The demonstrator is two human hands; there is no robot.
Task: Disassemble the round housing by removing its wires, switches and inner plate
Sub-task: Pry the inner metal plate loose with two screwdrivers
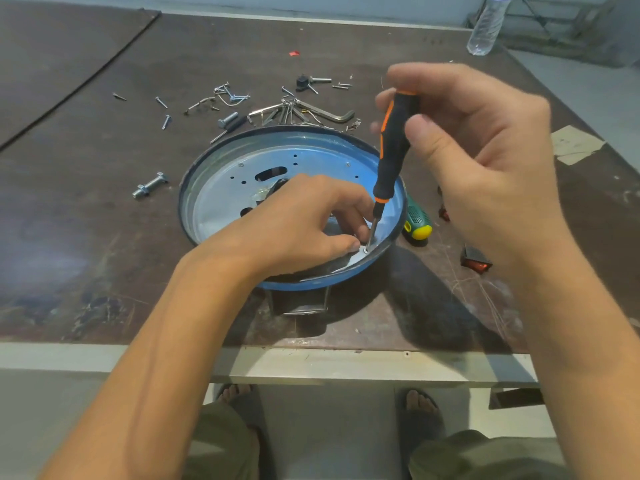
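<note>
- Housing (313,140), round with a blue inner wall, lies open side up on the table (104,244), near the front edge and between the two forearms. A metal bracket (298,304) pokes out from under its near side.
- Plate (225,188), pale and pierced with holes and slots, lies flat inside the housing.
- Right hand (485,150) is raised over the housing's right rim. Its thumb and fingertips hold the top of the screwdriver (394,143) handle in a narrow pinch.
- Left hand (301,220) reaches down into the housing. Its fingers are curled, with thumb and forefinger closed on the blade just above the tip.
- Screwdriver is black and orange, nearly upright and leaning slightly. Its tip sits on a screw (365,250) at the plate's near right edge.
- Bottle (488,26), clear plastic, stands at the far right corner.
- Second screwdriver (417,223), green and yellow, lies just beside the housing's right rim.
- Hex key (334,115) lies just behind the housing among bent wires.
- Bolt (149,185) with a nut lies left of the housing.
- Red switch (476,261) lies on the right, and another (444,213) is partly hidden behind the right wrist.
- Loose screws (162,112) are scattered across the far side of the table.
</note>
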